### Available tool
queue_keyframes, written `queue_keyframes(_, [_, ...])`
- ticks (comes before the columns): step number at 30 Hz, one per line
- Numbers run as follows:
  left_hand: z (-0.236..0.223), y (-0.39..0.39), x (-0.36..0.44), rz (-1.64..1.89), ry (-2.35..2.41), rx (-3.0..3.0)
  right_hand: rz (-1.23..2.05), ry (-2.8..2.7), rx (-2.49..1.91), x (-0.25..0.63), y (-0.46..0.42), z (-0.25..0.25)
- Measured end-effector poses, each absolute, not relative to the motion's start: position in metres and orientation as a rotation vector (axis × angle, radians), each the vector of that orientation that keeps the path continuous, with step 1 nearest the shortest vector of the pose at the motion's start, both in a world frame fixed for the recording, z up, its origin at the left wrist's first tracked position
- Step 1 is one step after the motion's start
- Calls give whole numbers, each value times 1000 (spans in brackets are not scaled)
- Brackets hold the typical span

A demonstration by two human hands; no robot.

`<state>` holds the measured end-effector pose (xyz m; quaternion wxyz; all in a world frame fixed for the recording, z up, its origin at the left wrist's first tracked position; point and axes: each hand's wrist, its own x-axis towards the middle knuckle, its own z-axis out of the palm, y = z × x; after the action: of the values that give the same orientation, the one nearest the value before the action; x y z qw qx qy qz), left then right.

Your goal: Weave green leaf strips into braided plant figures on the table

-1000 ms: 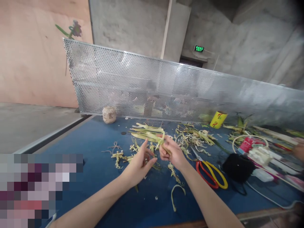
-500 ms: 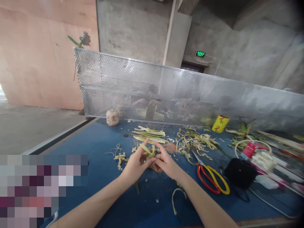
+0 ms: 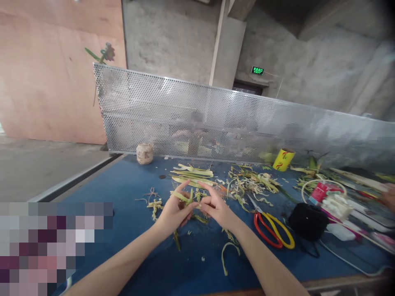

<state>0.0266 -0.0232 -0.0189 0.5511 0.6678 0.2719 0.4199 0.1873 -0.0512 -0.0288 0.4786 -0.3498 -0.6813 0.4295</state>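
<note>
Curled strip (image 3: 222, 263) on blue table (image 3: 154, 263), near front edge. Red-and-yellow scissors (image 3: 273, 230) right of right forearm, black pouch (image 3: 308, 222) just beyond handles, contents hidden. Left hand (image 3: 173, 211) clamped on green strip (image 3: 186, 199); right hand (image 3: 216, 209) has thumb and fingertips together beside left thumb, hold on strip unclear. Scrap pile (image 3: 253, 181) and flat strips (image 3: 193, 172) beyond hands. Left table edge well apart from left hand. Yellow cylinder (image 3: 283, 160), pale round jar (image 3: 145, 153) farther, contents unseen; perforated screen (image 3: 169, 111) walls far edge.
</note>
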Motion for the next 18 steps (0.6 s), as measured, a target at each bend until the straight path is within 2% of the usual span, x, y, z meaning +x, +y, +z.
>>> queue_keyframes(18, [-11,-21,17,980,690,1639,1114,-1642,-790,196,-54,-26])
